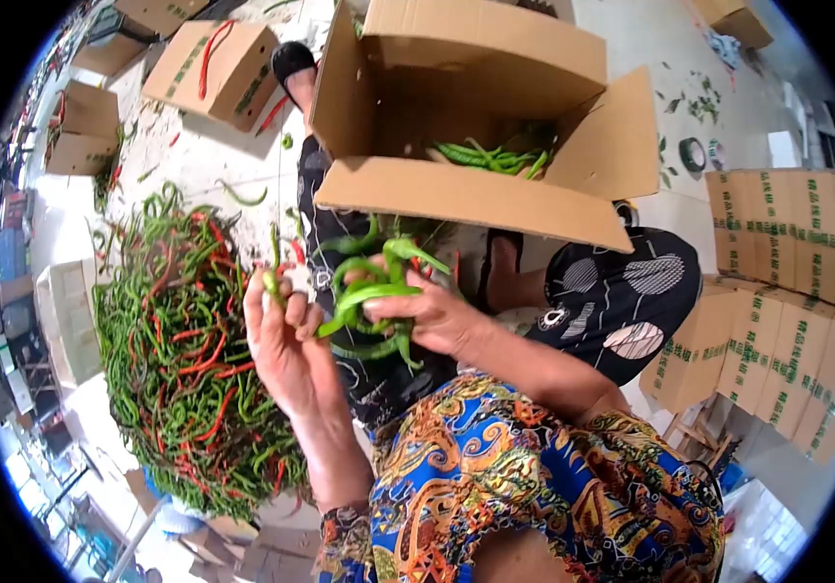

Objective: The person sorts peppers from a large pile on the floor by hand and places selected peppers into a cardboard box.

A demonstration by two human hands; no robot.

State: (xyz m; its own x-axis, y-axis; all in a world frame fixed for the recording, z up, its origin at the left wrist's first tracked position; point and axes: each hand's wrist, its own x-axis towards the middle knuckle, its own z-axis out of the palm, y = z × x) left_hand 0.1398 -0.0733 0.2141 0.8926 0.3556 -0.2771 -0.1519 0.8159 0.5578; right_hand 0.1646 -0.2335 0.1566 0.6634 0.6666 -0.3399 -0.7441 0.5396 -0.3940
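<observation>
My right hand [427,313] is wrapped round a loose bunch of green chili peppers [364,296], their ends sticking out on several sides. To its left, my left hand [286,335] is raised with a single thin green chili pepper [274,282] pinched at the fingertips. Both hands are above my lap, over dark patterned trousers [578,277]. Just beyond them is an open cardboard box [476,199] with some green chili peppers [495,158] lying inside. A large heap of green and red chili peppers [189,360] spreads beside my left hand.
Printed cardboard boxes [787,233] are stacked at the right. Another box [208,73] stands at the upper left with a red chili pepper [211,60] on top. Tape rolls [692,154] and scattered leaves [699,102] lie on the tiled floor.
</observation>
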